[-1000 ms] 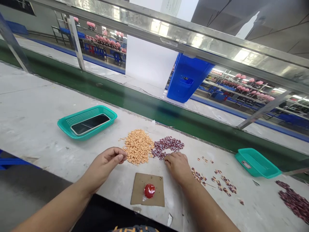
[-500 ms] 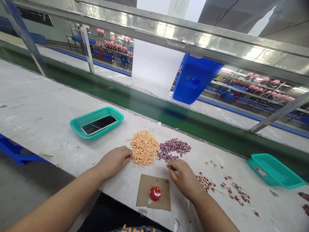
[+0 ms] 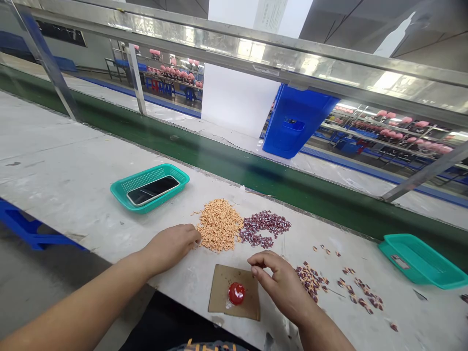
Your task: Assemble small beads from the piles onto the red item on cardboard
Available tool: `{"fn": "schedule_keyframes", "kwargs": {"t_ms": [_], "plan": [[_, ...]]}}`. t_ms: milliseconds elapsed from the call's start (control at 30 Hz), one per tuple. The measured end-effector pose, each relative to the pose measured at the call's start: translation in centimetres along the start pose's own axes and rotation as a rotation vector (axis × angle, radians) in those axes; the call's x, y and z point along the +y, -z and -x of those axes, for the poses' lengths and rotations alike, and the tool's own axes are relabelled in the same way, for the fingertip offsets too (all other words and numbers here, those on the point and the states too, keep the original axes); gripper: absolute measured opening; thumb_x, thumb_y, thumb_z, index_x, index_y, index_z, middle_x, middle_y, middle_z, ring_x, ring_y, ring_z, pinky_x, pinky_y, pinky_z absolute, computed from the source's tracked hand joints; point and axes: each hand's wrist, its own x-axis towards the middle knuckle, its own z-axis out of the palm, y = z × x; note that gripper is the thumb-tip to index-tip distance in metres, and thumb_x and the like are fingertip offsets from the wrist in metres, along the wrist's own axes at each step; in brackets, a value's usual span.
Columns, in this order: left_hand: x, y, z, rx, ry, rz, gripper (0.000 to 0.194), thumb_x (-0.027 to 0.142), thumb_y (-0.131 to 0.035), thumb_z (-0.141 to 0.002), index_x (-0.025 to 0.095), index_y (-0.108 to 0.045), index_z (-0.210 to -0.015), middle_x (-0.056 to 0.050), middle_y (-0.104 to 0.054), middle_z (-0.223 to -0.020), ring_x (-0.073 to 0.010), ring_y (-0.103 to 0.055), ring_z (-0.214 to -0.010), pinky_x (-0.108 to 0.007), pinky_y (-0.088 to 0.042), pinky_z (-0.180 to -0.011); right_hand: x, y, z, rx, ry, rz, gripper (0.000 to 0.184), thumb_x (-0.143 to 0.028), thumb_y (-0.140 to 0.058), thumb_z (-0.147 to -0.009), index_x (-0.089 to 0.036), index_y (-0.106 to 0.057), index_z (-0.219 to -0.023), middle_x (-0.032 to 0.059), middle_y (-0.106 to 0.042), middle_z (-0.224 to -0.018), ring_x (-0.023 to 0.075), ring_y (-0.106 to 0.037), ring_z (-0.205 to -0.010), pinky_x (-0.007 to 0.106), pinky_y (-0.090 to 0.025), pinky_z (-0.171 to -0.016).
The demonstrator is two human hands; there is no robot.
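Head view: right hand point(image 3: 281, 282) near cardboard point(image 3: 219, 297); basket label point(image 3: 399, 262) unreadable.

Top edge: steel rail point(image 3: 256, 56)
Middle: green conveyor belt point(image 3: 234, 163)
Upper centre: white wall point(image 3: 237, 92), blue crate point(image 3: 300, 122)
Upper right: shelving racks point(image 3: 387, 127), pink goods

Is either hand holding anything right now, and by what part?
Can't tell for the right hand: its fingertips pinch together. The left hand shows nothing held.
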Motion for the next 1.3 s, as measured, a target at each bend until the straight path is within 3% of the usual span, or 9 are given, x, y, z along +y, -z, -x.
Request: {"fn": "schedule_keyframes", "kwargs": {"t_ms": [133, 367, 700, 867, 933, 1033, 1200, 1300], "plan": [[0.0, -0.4, -0.3, -0.029, -0.057, -0.022, 0.023, 0.013, -0.041, -0.084, 0.021, -0.062, -0.08, -0.004, -0.065, -0.087, -0.0225, -0.061, -0.084, -0.03, -0.042, -0.07, -0.4, -0.1, 0.4, -0.017, 0.014, 0.001, 0.02, -0.013, -0.049, -0.08, -0.022, -0.064, -0.09, 0.0033, -0.065, -0.092, 0.0186, -0.06, -0.088, 0.033, -0.045, -0.081], [0.2, -0.6, -0.1, -0.03, -0.04, 0.007, 0.024, 0.013, -0.04, -0.083, 0.02, -0.063, -0.077, -0.008, -0.066, -0.086, -0.0255, -0.061, -0.084, -0.033, -0.044, -0.072, -0.5, -0.5, 0.8, -0.015, 0.004, -0.038, 0.016, -0.017, -0.051, -0.081, -0.022, -0.066, -0.084, 0.0033, -0.067, -0.087, 0.0194, -0.061, -0.085, 0.033, -0.046, -0.078], [0.8, -0.5, -0.1, -0.001, 0.008, 0.26, 0.016, 0.015, -0.046, -0.077, 0.02, -0.057, -0.066, -0.005, -0.061, -0.075, -0.0235, -0.058, -0.075, -0.032, -0.043, -0.068, -1.9, -1.5, 1.2, -0.001, 0.007, -0.148, 0.014, -0.018, -0.054, -0.078, -0.02, -0.066, -0.082, 0.0044, -0.066, -0.084, 0.019, -0.061, -0.082, 0.032, -0.046, -0.077], [4.8, -1.6, 1.6, -0.059, -0.014, 0.614, 0.013, 0.027, -0.043, -0.083, 0.02, -0.051, -0.075, 0.003, -0.056, -0.064, -0.0134, -0.053, -0.059, -0.022, -0.041, -0.055, -3.0, -3.5, 1.6, -0.119, -0.058, -0.424, 0.008, -0.026, -0.058, -0.078, -0.02, -0.063, -0.079, 0.0018, -0.064, -0.073, 0.0161, -0.059, -0.069, 0.028, -0.047, -0.066], [6.4, -2.6, 2.5, -0.148, 0.043, 1.203, 0.017, 0.035, -0.054, -0.079, 0.02, -0.05, -0.074, 0.004, -0.055, -0.061, -0.0128, -0.052, -0.058, -0.022, -0.04, -0.056, -3.3, -4.3, 1.8, -0.175, -0.056, -0.628, 0.013, -0.033, -0.062, -0.078, -0.02, -0.06, -0.075, 0.0003, -0.063, -0.07, 0.0151, -0.059, -0.068, 0.028, -0.047, -0.067], [7.8, -3.9, 3.4, -0.271, 0.133, 1.654, 0.026, 0.038, -0.07, -0.07, 0.018, -0.054, -0.073, 0.002, -0.062, -0.062, -0.0127, -0.055, -0.059, -0.023, -0.04, -0.059, -3.5, -5.2, 2.4, -0.248, -0.085, -0.927, 0.026, -0.044, -0.068, -0.074, -0.021, -0.057, -0.072, -0.0012, -0.061, -0.066, 0.0155, -0.062, -0.07, 0.03, -0.048, -0.072], [8.0, -5.3, 4.0, -0.332, 0.129, 1.824, 0.031, 0.035, -0.081, -0.06, 0.016, -0.057, -0.068, 0.001, -0.064, -0.057, -0.0122, -0.056, -0.054, -0.021, -0.038, -0.054, -2.9, -5.7, 3.4, -0.371, -0.11, -1.023, 0.034, -0.052, -0.072, -0.069, -0.021, -0.057, -0.072, -0.001, -0.06, -0.061, 0.0165, -0.063, -0.07, 0.032, -0.047, -0.074], [8.0, -5.8, 4.0, -0.265, 0.133, 1.813, 0.031, 0.036, -0.08, -0.063, 0.016, -0.057, -0.068, 0.002, -0.062, -0.056, -0.0105, -0.054, -0.051, -0.02, -0.038, -0.051, -2.0, -4.9, 3.7, -0.297, -0.148, -0.949, 0.036, -0.053, -0.073, -0.067, -0.021, -0.057, -0.073, 0.0003, -0.062, -0.064, 0.0169, -0.062, -0.069, 0.031, -0.047, -0.07]]}}
